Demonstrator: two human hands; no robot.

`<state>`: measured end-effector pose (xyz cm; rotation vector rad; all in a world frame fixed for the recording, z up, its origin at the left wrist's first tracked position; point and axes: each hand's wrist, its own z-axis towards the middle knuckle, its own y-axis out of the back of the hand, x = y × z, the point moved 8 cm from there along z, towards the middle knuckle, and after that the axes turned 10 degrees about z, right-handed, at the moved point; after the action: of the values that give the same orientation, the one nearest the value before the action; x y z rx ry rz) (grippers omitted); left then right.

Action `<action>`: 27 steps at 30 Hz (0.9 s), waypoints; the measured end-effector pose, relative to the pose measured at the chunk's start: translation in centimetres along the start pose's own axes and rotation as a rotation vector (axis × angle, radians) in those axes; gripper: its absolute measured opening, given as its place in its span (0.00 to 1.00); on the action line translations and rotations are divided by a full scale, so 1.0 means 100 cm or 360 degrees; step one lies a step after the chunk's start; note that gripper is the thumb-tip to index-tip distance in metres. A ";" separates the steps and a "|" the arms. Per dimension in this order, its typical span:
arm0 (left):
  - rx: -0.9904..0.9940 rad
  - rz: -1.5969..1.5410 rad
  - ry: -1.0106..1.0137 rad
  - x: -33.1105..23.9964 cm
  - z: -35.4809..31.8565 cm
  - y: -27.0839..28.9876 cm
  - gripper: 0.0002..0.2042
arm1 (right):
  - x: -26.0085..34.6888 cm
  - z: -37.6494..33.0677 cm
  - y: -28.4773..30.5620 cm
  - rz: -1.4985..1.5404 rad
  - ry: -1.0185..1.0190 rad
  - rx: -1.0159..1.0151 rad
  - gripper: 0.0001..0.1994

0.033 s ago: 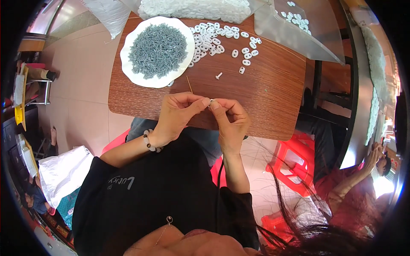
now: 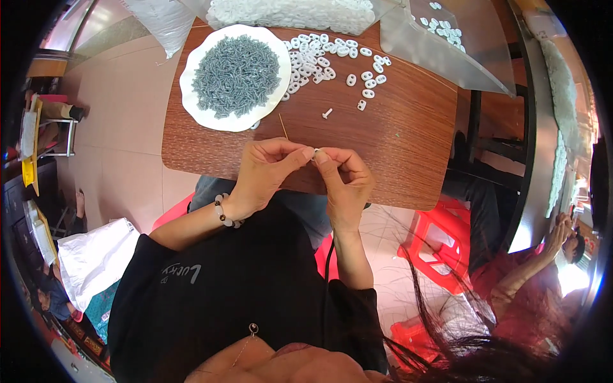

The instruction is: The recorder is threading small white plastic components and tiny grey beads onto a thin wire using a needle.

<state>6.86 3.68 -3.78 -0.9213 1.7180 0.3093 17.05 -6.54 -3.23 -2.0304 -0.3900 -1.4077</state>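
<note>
Head view: both hands pinch one small white plastic piece over grained wooden table.

A white plate full of grey screws sits on the brown surface. A clear bag lies at the far corner. Red stools stand on the floor. A white bag lies to the left.

Pale tiled floor under a brown wooden table — red plastic stools at right.
</note>
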 end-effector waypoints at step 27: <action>0.0240 0.0031 0.0110 -0.005 0.007 -0.012 0.13 | -0.002 0.010 0.013 0.0432 -0.0057 -0.0047 0.05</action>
<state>8.21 3.54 -3.32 -0.8134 1.7886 0.1598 18.44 -6.85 -4.12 -2.0455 -0.1027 -1.2185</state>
